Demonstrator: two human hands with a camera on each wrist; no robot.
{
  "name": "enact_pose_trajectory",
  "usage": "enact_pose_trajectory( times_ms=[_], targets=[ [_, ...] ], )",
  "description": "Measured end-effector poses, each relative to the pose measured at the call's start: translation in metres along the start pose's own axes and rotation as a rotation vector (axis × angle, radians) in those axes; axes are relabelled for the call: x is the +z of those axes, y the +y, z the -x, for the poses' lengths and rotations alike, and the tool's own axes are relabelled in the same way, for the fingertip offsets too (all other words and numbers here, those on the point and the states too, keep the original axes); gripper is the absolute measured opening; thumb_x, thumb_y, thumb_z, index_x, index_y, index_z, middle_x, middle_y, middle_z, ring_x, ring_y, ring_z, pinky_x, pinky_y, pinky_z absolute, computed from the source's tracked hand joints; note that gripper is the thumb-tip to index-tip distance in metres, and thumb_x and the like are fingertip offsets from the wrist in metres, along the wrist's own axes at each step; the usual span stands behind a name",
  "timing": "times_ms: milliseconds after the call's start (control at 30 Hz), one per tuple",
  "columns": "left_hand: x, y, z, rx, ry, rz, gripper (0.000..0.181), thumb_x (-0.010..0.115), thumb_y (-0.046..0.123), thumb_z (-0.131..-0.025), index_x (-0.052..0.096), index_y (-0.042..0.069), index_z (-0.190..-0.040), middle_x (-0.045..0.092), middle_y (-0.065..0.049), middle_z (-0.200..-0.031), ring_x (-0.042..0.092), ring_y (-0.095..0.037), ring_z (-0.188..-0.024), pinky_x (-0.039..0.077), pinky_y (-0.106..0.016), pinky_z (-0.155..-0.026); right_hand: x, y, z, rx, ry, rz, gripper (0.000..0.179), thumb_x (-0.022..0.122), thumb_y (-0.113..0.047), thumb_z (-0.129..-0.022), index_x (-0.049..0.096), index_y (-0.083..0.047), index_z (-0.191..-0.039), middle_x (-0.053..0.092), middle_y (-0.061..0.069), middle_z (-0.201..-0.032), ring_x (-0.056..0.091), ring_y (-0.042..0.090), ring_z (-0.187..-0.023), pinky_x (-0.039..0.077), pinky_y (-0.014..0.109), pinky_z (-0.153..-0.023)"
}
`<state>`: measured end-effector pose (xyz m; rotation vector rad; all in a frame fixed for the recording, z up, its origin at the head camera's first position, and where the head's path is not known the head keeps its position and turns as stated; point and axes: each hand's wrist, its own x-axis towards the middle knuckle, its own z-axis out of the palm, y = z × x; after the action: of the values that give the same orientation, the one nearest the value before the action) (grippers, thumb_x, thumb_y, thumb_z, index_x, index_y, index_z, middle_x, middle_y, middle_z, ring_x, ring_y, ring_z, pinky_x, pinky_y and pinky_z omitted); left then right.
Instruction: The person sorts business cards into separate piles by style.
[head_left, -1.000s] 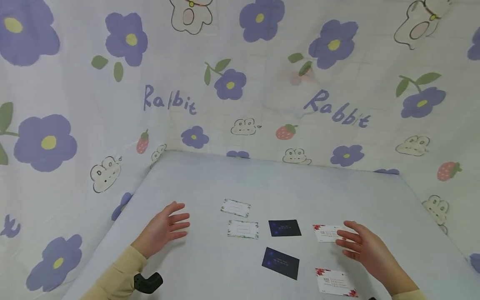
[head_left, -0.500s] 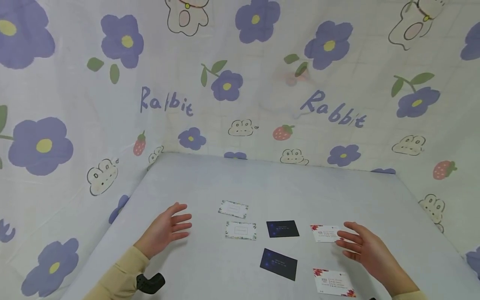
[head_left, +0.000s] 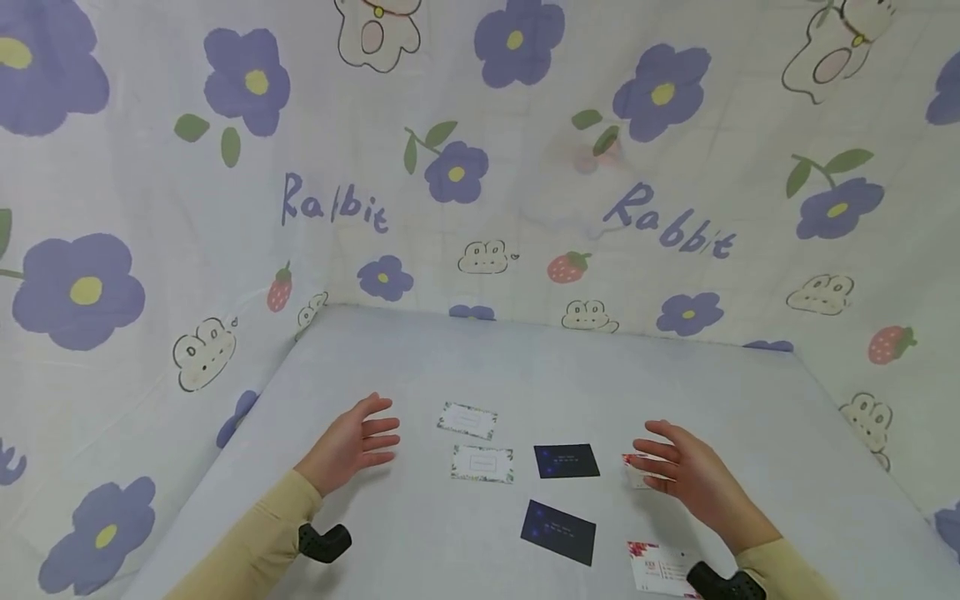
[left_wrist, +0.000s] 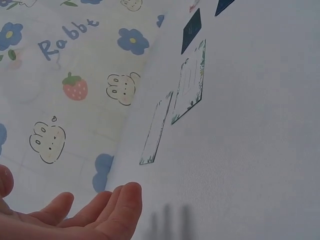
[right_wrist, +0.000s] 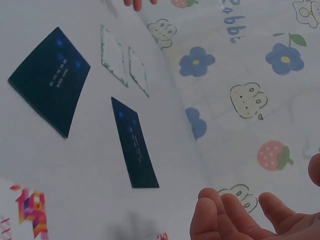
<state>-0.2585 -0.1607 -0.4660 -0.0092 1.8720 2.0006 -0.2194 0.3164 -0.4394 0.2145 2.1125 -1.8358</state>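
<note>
My left hand (head_left: 348, 444) hovers over the table's left side, fingers loosely extended and holding nothing. To its right lie two white cards with leafy borders, a far one (head_left: 467, 421) and a nearer one (head_left: 482, 464). My right hand (head_left: 697, 477) is raised above a white card with red flowers (head_left: 636, 475), hiding most of it; the hand is empty, fingers relaxed. A second red-flowered card (head_left: 656, 569) lies closer, partly covered by the right wrist's black device. Between the hands are two dark blue cards, one farther (head_left: 567, 461) and one nearer and tilted (head_left: 558, 532).
A pale cloth covers the table (head_left: 420, 358). Behind and beside it hangs a white curtain (head_left: 525, 208) printed with purple flowers, rabbits and strawberries. A black wrist device (head_left: 325, 543) sits on the left sleeve, another (head_left: 726, 582) on the right.
Both hands have moved inward, the right one leftward over the far red-flowered card, the left one slightly rightward. The cards lie as before; the head view has shifted a little.
</note>
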Motion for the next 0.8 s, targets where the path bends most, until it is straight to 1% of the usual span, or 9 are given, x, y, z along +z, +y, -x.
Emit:
enact_pose_trajectory(
  times_ms=[100,233,300,333,400,467,500,633,800],
  targets=[
    [0.003,-0.001,-0.013,-0.014,0.008,-0.003,0.068,0.029,0.048,-0.110,0.021,0.003,-0.161,0.029,-0.031,-0.163,0.036,-0.049,-0.148,0.037,-0.056,-0.119,0.010,-0.005,-0.013,-0.008,-0.005,-0.010,0.081,0.035,-0.058,-0.107,0.014,-0.002,-0.161,0.060,0.006,-0.141,0.069,0.007,-0.106,0.056,0.026,-0.087],
    [0.007,0.000,-0.032,-0.029,0.027,0.003,0.069,0.030,0.047,-0.110,0.021,0.002,-0.161,0.030,-0.032,-0.162,0.036,-0.049,-0.148,0.036,-0.057,-0.120,0.024,-0.010,-0.033,-0.003,-0.004,-0.052,0.081,0.037,-0.058,-0.106,0.016,-0.002,-0.161,0.064,0.004,-0.133,0.068,0.009,-0.104,0.056,0.025,-0.086],
    [0.009,0.000,-0.041,-0.040,0.050,-0.002,0.069,0.030,0.047,-0.110,0.021,0.002,-0.161,0.031,-0.032,-0.162,0.037,-0.049,-0.147,0.037,-0.057,-0.119,0.034,-0.011,-0.044,-0.001,-0.015,-0.069,0.080,0.037,-0.057,-0.107,0.017,-0.001,-0.161,0.064,0.010,-0.135,0.068,0.011,-0.105,0.055,0.025,-0.086],
    [0.010,0.000,-0.046,-0.049,0.060,-0.007,0.069,0.031,0.046,-0.110,0.022,0.002,-0.161,0.031,-0.032,-0.161,0.037,-0.049,-0.147,0.038,-0.056,-0.119,0.039,-0.011,-0.049,0.005,-0.016,-0.074,0.079,0.037,-0.056,-0.107,0.018,-0.001,-0.161,0.062,0.013,-0.138,0.068,0.012,-0.106,0.055,0.024,-0.086],
    [0.014,0.000,-0.056,-0.071,0.079,-0.023,0.068,0.030,0.046,-0.110,0.024,0.001,-0.160,0.033,-0.032,-0.160,0.040,-0.048,-0.146,0.040,-0.056,-0.117,0.049,-0.011,-0.059,0.011,-0.024,-0.075,0.077,0.035,-0.055,-0.108,0.019,0.000,-0.160,0.053,0.023,-0.148,0.067,0.015,-0.109,0.055,0.024,-0.086],
    [0.017,-0.001,-0.065,-0.096,0.099,-0.026,0.067,0.031,0.045,-0.110,0.026,0.002,-0.160,0.035,-0.032,-0.159,0.042,-0.047,-0.145,0.042,-0.055,-0.116,0.060,-0.012,-0.067,0.020,-0.031,-0.072,0.075,0.034,-0.053,-0.109,0.020,0.000,-0.160,0.043,0.027,-0.155,0.066,0.019,-0.113,0.054,0.024,-0.087],
    [0.019,0.000,-0.068,-0.105,0.105,-0.023,0.067,0.031,0.046,-0.109,0.027,0.002,-0.160,0.036,-0.032,-0.159,0.043,-0.047,-0.144,0.042,-0.055,-0.116,0.066,-0.013,-0.071,0.025,-0.031,-0.072,0.074,0.033,-0.053,-0.109,0.021,0.000,-0.160,0.041,0.029,-0.156,0.066,0.021,-0.115,0.055,0.024,-0.087],
    [0.026,0.002,-0.082,-0.126,0.128,0.000,0.067,0.033,0.047,-0.108,0.030,0.003,-0.158,0.037,-0.031,-0.158,0.042,-0.046,-0.144,0.042,-0.055,-0.116,0.089,-0.016,-0.086,0.035,-0.058,-0.125,0.072,0.033,-0.050,-0.109,0.022,0.000,-0.160,0.039,0.031,-0.156,0.061,0.034,-0.127,0.056,0.030,-0.096],
    [0.034,0.007,-0.093,-0.130,0.130,0.014,0.066,0.034,0.047,-0.108,0.031,0.004,-0.158,0.037,-0.030,-0.158,0.041,-0.047,-0.145,0.041,-0.057,-0.116,0.111,-0.020,-0.101,0.049,-0.115,-0.211,0.071,0.032,-0.048,-0.110,0.019,0.000,-0.161,0.037,0.034,-0.155,0.048,0.046,-0.141,0.049,0.044,-0.112]
  ],
)
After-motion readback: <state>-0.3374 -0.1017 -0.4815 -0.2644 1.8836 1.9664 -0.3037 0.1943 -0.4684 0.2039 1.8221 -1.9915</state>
